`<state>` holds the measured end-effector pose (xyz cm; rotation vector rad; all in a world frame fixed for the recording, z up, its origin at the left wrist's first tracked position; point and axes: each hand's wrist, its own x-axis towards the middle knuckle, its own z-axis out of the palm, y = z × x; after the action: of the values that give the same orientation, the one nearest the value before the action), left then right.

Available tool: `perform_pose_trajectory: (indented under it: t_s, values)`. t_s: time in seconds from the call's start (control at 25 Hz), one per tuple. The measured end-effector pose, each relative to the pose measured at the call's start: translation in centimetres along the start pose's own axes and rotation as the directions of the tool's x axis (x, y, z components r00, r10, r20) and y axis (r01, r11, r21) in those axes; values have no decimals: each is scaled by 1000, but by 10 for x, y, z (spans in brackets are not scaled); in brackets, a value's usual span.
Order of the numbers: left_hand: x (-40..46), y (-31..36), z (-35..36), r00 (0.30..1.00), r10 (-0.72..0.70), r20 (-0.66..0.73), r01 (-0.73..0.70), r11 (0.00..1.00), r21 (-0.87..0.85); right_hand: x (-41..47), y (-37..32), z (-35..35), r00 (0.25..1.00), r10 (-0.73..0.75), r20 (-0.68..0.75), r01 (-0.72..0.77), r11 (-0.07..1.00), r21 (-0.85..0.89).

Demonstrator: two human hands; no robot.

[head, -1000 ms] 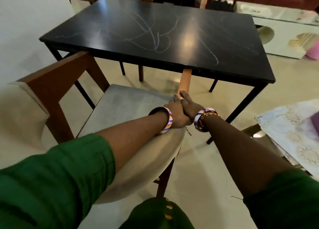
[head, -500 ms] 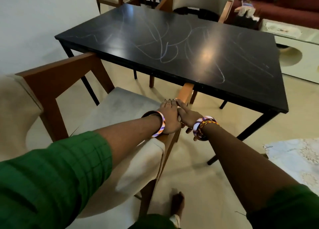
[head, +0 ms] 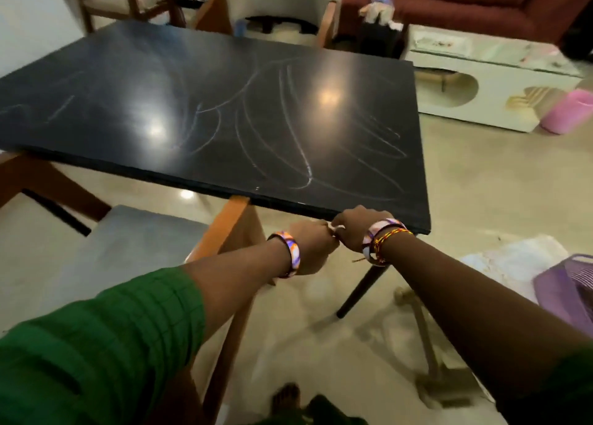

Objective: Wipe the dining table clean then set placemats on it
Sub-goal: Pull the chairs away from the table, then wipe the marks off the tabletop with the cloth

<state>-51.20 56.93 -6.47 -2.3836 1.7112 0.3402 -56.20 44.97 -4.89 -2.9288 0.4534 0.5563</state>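
**Chalk-streaked black counter, two hands meeting at its near edge**

A living room with a pale tiled floor holds a glossy black counter (head: pixel 224 110) scrawled with white loops; none form readable letters, and no labels show. The left hand (head: pixel 309 248) and right hand (head: pixel 356 232) touch just below the counter's near edge, curled together; motion blur hides whether either grip holds anything. A wooden chair (head: pixel 134 242) sits partly tucked at left. Open floor lies right of the counter. A purple basket (head: pixel 564 293) is cut off.
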Motion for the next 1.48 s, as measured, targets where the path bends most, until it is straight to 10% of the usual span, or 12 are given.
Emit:
perform_pose_trajectory:
  t_s: [0.4, 0.76, 1.04, 1.48]
  values:
    - [189, 181, -70, 857, 512, 59, -513, 858, 13, -77, 256, 31, 901, 434, -18, -366, 780, 508]
    - [357, 323, -40, 764, 523, 378, -520, 846, -120, -118, 462, 142, 473, 881, -18, -612, 343, 712]
    - [391, 358, 2, 851, 494, 180, -494, 868, -50, -100, 517, 230, 518, 796, 313, -847, 423, 323]
    - [404, 366, 19, 810, 527, 258, -536, 843, -40, -94, 548, 238, 581, 812, 57, -786, 542, 296]
